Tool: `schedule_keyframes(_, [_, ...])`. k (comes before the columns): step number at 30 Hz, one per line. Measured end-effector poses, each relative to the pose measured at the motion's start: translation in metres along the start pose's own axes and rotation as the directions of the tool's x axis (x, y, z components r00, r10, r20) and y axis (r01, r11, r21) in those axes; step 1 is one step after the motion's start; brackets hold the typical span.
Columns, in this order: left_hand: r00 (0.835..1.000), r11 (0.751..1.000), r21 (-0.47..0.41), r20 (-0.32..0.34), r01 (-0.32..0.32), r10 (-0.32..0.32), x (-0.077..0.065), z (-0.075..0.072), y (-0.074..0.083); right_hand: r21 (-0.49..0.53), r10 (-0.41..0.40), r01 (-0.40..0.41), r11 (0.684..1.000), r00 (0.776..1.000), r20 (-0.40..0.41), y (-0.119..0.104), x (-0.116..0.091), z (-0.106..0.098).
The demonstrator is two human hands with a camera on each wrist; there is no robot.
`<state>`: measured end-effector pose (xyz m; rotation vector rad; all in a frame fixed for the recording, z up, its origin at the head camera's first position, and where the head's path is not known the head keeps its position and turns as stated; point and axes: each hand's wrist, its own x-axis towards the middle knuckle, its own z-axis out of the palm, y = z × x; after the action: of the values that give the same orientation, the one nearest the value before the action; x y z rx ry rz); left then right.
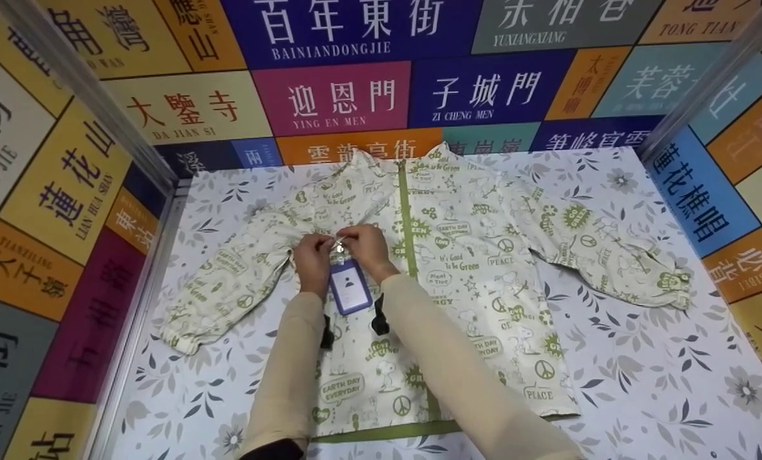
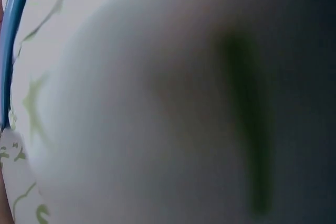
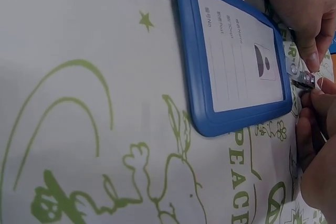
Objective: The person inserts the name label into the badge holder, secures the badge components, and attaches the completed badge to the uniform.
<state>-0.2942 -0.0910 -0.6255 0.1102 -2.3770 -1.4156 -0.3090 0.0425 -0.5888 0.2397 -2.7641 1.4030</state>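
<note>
A blue-framed ID badge (image 1: pixel 350 287) with a white card lies on a cream jacket (image 1: pixel 464 255) printed in green. The badge's metal clip (image 3: pixel 302 78) is at its top end, between both hands. My left hand (image 1: pixel 315 259) has its fingertips at the clip from one side, fingers curled in a pinch. From the other side, my right hand (image 1: pixel 365 249) pinches at the clip's end with thumb and finger. A thin white strand shows between the fingertips in the right wrist view. Blurred pale fabric fills most of the left wrist view.
The jacket lies spread with both sleeves out on a table (image 1: pixel 636 358) covered in a leaf-and-flower print. Panels (image 1: pixel 336 96) with coloured blocks of lettering stand behind and on both sides. A metal frame edge (image 1: pixel 131 332) runs along the left.
</note>
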Motion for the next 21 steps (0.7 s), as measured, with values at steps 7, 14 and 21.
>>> schedule_keyframes(7, [0.999,1.000,-0.008,0.035,0.030,-0.030,-0.0005,-0.0005,-0.0010,-0.036,-0.026,0.025,0.999,1.000,-0.017,-0.0005,-0.0025,0.0023])
schedule_keyframes(14, [1.000,1.000,-0.008,0.016,-0.006,0.006,0.0003,0.0009,-0.0031,-0.094,-0.037,0.031,0.995,0.997,-0.070,0.0000,-0.0031,0.0057])
schedule_keyframes(21, [1.000,1.000,0.017,0.016,-0.020,0.019,0.0004,0.0011,-0.0048,-0.101,-0.045,0.037,0.994,0.996,-0.078,-0.0014,-0.0023,0.0067])
